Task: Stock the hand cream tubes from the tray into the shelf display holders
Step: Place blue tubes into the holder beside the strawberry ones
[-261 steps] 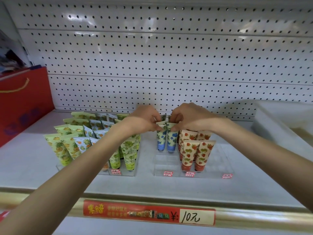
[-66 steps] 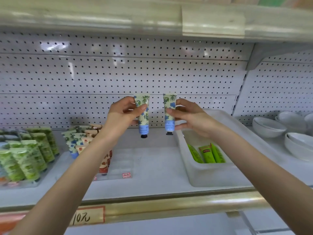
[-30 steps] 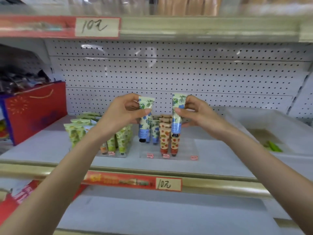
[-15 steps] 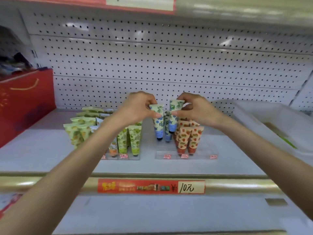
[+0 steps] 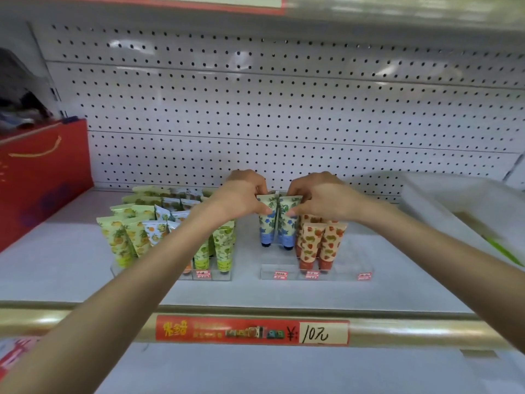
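Holder (image 5: pixel 279 271) — red tubes (image 5: pixel 321 245) in mid slot; L hand (image 5: pixel 241 196), R hand (image 5: pixel 322 199) fingers each pinch blue-floral tube (image 5: pixel 267 223), caps down.

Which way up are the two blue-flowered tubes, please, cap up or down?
Cap down: the blue-flowered tubes stand upright, dark caps lowest, flat ends pinched by the left hand and right hand.

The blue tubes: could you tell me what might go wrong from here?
1. The left hand and right hand pinch the blue tubes only near the top, so the caps may swing and miss the holder slots.
2. The right hand hangs just above the strawberry tubes and could tip them.
3. The blue tubes touch, so one may drag the other askew.
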Demonstrator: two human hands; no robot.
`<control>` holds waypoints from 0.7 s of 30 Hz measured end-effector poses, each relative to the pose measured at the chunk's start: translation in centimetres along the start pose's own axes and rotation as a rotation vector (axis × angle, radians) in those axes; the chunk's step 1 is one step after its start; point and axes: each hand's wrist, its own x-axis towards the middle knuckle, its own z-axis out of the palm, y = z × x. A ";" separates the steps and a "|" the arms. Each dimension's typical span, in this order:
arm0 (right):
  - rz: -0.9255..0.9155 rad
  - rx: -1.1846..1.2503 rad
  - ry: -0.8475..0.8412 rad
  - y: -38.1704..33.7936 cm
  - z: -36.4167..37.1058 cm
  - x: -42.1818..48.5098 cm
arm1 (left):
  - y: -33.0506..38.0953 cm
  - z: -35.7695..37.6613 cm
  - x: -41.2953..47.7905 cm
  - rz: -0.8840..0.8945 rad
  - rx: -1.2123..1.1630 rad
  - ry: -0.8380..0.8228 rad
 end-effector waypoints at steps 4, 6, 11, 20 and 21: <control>-0.027 -0.082 -0.022 0.2 0.6 0.3 | 0.6 0.6 0.2 -0.016 0.032 -0.030; -0.030 -0.105 -0.027 0.2 0.8 0.3 | 0.4 1.1 0.3 -0.009 0.005 -0.034; -0.011 -0.133 -0.057 0.5 1.2 0.2 | 0.0 2.2 0.4 0.014 0.043 -0.057; 0.032 -0.084 -0.096 0.4 1.2 0.5 | -0.1 2.6 0.6 0.024 0.092 -0.064; 0.040 -0.079 -0.101 0.4 1.3 0.6 | -0.1 2.6 0.6 0.025 0.094 -0.062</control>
